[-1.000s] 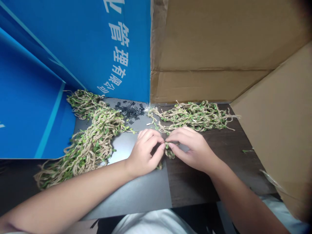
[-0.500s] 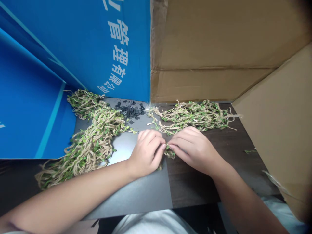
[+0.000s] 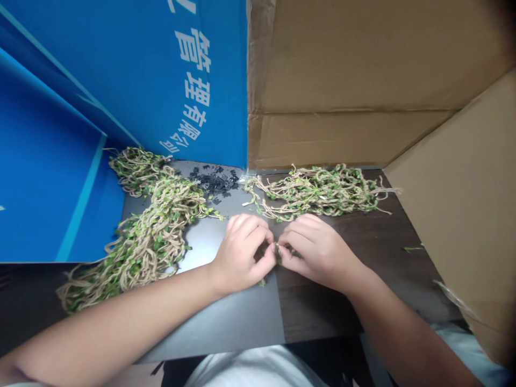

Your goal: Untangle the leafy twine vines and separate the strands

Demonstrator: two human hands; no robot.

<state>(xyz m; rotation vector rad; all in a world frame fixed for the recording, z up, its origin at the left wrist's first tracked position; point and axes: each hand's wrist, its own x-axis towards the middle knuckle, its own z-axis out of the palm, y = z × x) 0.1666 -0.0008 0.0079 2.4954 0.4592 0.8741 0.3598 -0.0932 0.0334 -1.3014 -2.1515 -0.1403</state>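
My left hand (image 3: pixel 246 251) and my right hand (image 3: pixel 313 250) meet over the seam between the grey sheet and the dark wood. Both are closed in a pinch on a short stretch of leafy twine (image 3: pixel 277 251), tan cord with small green leaves. Most of this strand is hidden behind my fingers; a bit of green pokes out below my left hand. Beyond my right hand lies a bundle of leafy twine strands (image 3: pixel 322 192). To the left, a larger heap of the same strands (image 3: pixel 155 234) spreads past my left forearm.
Small black plastic pieces (image 3: pixel 215 181) lie scattered at the back of the grey sheet (image 3: pixel 226 328). A blue panel (image 3: pixel 141 70) with white lettering stands at the left and back. Cardboard walls (image 3: pixel 355 64) rise at the back and right. A green scrap (image 3: pixel 413 249) rests on the wood.
My fingertips have drawn closer together and slightly lower around the twine, and less of the strand shows between them. The heaps have not moved.
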